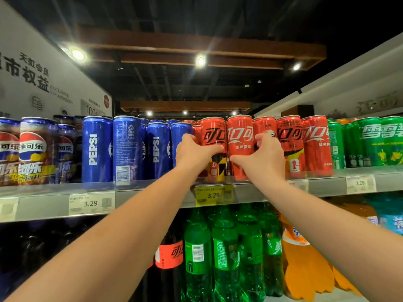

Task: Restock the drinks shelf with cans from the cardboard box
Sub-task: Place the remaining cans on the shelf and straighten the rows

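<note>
both of your hands are up at the drinks shelf (152,197), each wrapped on a can. your left grip (193,152) holds the first red can (212,132), thumb laid across its front and fingers round its left side, just beside the blue pepsi cans (158,149). your right grip (262,159) holds the second red can (239,136), thumb low on the front and fingers curled round its right side, in toward the next red can (290,134). the two held cans stand upright, side by side at the front of the red row, above the yellow price tag (212,195). i can't tell whether their bases are fully down on the shelf, because your hands hide them. the cardboard box is not in view.

this looks like the seating step, so treat it as one. set both bases flat before you loosen anything; these cans are tall and slim, and will likely tip if let go on a tilt. slide them straight back until they meet the cans behind, and turn the lettering to face out like the rest of the row. mind your right fingers most: they sit in a tight gap, so draw them out forward and slowly, or you may drag the neighbour with them. on the left, don't nudge the blue cans out of line. let go of one can at a time.
</note>
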